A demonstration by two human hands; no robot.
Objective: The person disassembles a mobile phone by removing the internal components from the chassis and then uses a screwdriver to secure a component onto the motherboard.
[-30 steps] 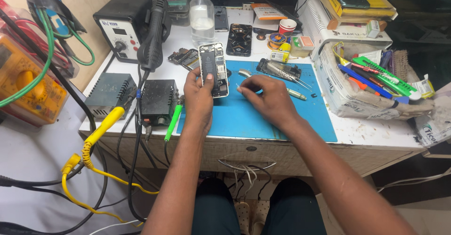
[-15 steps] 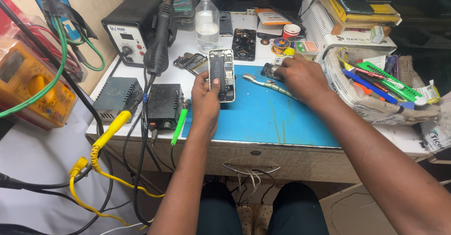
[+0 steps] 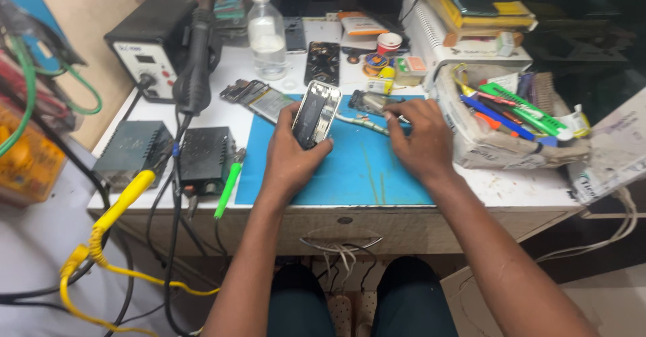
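- The left hand (image 3: pixel 291 154) grips an opened phone (image 3: pixel 314 114), fingers wrapped around its lower end, holding it tilted up above the blue mat (image 3: pixel 350 172).
- The phone is a slim rectangle with a shiny silver frame; its open face shows dark inner parts.
- The right hand (image 3: pixel 418 138) rests on the mat just right of the phone, fingers curled down onto a thin metal tool (image 3: pixel 363 123) that lies slanted on the mat; whether it is pinching the tool I cannot tell.
- Just beyond those fingers sits a small dark part (image 3: pixel 367 101) on the mat's far edge.
- The mat lies on a white tabletop (image 3: pixel 518 185).
- On the left stand 2 dark boxes (image 3: pixel 205 155) and a green-handled tool (image 3: pixel 229 189).
- A clear bottle (image 3: pixel 266 37) stands at the back, and a bag of tools (image 3: pixel 511 118) is on the right.
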